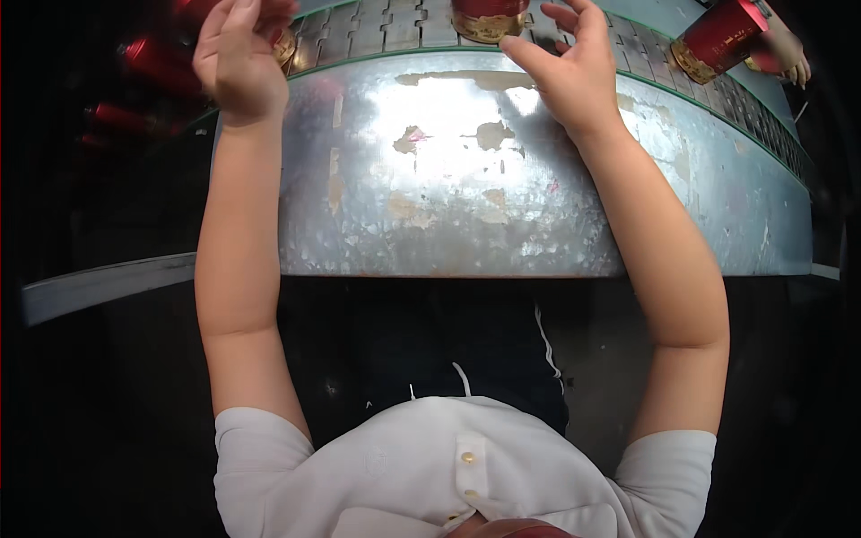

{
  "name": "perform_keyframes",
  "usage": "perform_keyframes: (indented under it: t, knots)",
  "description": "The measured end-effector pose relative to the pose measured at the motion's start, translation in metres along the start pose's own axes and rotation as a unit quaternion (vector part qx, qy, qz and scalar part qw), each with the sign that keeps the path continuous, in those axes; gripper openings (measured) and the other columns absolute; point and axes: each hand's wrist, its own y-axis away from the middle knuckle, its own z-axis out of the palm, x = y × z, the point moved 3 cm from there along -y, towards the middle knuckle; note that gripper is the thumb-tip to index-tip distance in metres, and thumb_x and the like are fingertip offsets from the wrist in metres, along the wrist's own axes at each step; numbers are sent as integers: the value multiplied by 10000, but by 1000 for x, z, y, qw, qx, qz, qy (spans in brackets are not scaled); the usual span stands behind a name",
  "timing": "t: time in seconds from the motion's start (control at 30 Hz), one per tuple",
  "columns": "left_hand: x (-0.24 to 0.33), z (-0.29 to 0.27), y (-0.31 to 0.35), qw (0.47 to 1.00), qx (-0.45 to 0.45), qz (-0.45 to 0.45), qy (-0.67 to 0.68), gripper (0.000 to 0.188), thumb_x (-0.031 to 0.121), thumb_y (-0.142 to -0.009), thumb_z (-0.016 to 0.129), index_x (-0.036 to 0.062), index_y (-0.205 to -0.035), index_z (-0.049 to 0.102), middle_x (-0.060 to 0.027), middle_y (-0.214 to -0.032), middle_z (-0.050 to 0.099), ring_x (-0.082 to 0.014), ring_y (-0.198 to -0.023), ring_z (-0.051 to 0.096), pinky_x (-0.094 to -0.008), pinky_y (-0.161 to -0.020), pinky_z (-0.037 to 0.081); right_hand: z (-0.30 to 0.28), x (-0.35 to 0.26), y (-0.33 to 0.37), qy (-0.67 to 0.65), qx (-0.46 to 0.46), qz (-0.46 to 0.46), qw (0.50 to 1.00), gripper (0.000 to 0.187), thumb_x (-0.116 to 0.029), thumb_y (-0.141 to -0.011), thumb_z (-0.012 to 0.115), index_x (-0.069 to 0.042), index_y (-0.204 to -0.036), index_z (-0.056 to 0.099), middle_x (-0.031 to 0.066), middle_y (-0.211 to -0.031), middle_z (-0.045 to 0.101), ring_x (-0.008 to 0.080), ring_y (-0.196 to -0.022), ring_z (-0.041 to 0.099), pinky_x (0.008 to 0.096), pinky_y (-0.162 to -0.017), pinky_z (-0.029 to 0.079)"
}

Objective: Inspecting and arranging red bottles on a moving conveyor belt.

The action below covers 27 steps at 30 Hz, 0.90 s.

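Note:
On the slatted metal conveyor [395,27], a red canister [489,20] with a gold-patterned base stands at the top middle, its upper part cut off by the picture's edge. My right hand [578,72] is just right of it, thumb and fingers spread, the thumb tip close to the gold base. At the upper left, my left hand [238,67] is raised with its fingers loosely bent and apart, partly out of the picture. Just behind its palm shows the gold base of another canister [286,47]; I cannot tell whether the fingers touch it.
A worn metal ledge [448,179] lies between me and the conveyor. At the upper right, another person's hand [789,58] is beside a tilted red canister [720,40]. Several red canisters [157,67] are blurred in the dark at the left. A green strip edges the belt.

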Motion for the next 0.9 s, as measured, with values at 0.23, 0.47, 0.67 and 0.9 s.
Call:
perform_keyframes:
  t: [0.23,0.47,0.67,0.9]
  knots:
    - [15,-11,34,958,162,147,-187,147,66,-975,632,-42,-1067,672,-107,-936,727,-143,-833,672,-268,-803,546,24,-11,-19,94,8,-46,994,886,-216,-688,900,5,-1418,450,187,-1275,643,295,-1162,642,417,-1025,498]
    - [37,-57,26,957,200,166,-130,166,17,-941,681,-32,-1096,647,-87,-981,718,-115,-866,663,-222,-796,531,15,-19,-17,204,78,-15,976,867,-354,-631,946,65,-1251,510,206,-1137,710,318,-1035,710,382,-938,548]
    - [51,-110,26,936,265,189,-134,308,125,-937,709,-6,-1174,562,-61,-1062,637,-112,-960,589,-267,-895,488,24,-53,8,260,217,-199,920,1147,-422,-705,948,86,-1465,256,251,-1433,405,326,-1406,346,437,-1180,294]
    - [18,-132,33,870,256,140,-396,909,189,-817,847,-9,-1506,287,-200,-1392,499,-303,-1283,518,-412,-1116,389,175,-101,35,151,-46,-117,981,1075,-312,-661,939,10,-1498,346,274,-1380,536,381,-1301,528,459,-1113,415]
